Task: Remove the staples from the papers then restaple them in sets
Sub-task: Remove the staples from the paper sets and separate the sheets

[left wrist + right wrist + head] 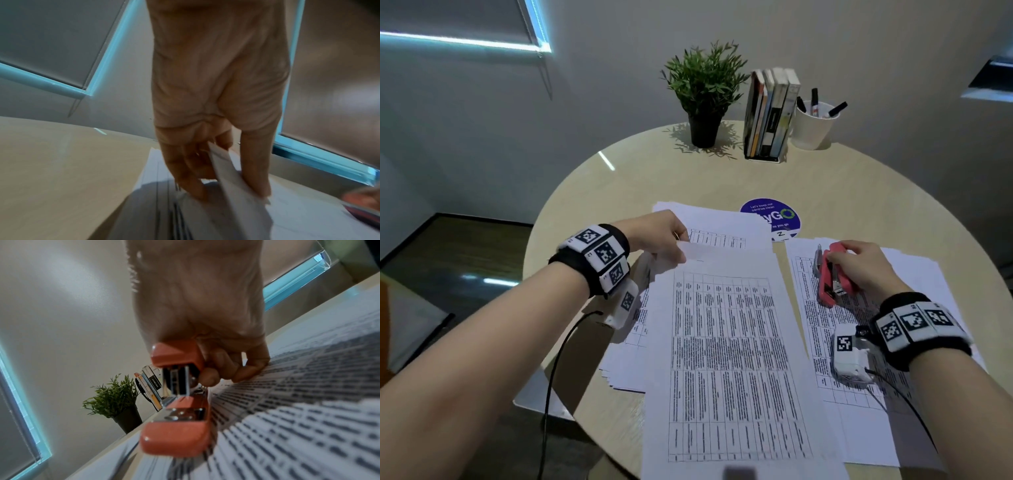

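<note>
Printed table sheets lie in several piles on the round table. My left hand pinches the top left corner of the middle set of papers and lifts it a little; in the left wrist view the left hand has the folded paper corner between thumb and fingers. My right hand grips a red stapler, which rests on the right pile of papers. In the right wrist view the stapler stands with its mouth open, gripped by my right hand.
A left pile of papers lies under my left wrist. A blue round sticker sits behind the papers. At the far edge stand a potted plant, a row of books and a white cup of markers.
</note>
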### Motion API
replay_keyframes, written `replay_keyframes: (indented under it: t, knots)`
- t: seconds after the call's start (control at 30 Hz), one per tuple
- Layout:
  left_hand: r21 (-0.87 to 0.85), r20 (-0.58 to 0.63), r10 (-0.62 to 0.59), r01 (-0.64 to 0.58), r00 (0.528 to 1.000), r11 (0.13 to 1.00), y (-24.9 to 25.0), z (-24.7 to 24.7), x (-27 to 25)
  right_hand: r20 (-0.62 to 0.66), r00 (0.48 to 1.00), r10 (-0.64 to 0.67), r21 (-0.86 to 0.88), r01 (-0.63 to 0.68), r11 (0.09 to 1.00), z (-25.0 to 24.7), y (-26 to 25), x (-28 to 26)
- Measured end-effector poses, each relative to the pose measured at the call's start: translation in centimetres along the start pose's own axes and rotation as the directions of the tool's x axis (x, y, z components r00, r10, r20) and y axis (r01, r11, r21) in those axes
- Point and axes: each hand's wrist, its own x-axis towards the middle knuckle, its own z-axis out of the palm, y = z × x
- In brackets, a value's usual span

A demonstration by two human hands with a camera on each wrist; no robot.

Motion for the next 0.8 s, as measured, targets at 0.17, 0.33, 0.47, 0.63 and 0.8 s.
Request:
replay_keyframes:
  t: [0.17, 0.33, 0.47, 0.63, 0.8]
  knots:
    - [-0.034, -0.107, 0.034, -0.038, 0.994, 0.999, 0.3, 1.5, -0.7, 0.003, 0.999, -0.042, -0.075, 0.042, 0.996, -0.1, -1.1, -1.2]
    - [0.033, -0.222, 0.056, -0.050, 0.974, 0.998, 0.7, 2.5, -0.9, 0.093, 0.978, -0.185, -0.151, 0.198, 0.968, 1.6, -4.9, -3.9]
    - [0.501, -0.181, 0.128, -0.021, 0.975, 0.865, 0.5, 3.9, -1.6, 0.264, 0.910, -0.320, -0.268, 0.388, 0.882, 5.2, -7.7, -6.6]
    - [0.514, 0.015, 0.097, -0.091, 0.995, 0.853, -0.1, 6.1, -3.8, 0.381, 0.857, -0.348, -0.474, 0.504, 0.722, 9.7, -8.6, -8.2]
    - [0.512, 0.059, 0.101, -0.117, 0.993, 0.851, -1.1, 7.4, -4.3, 0.352, 0.879, -0.321, -0.592, 0.475, 0.651, 12.2, -8.2, -7.8]
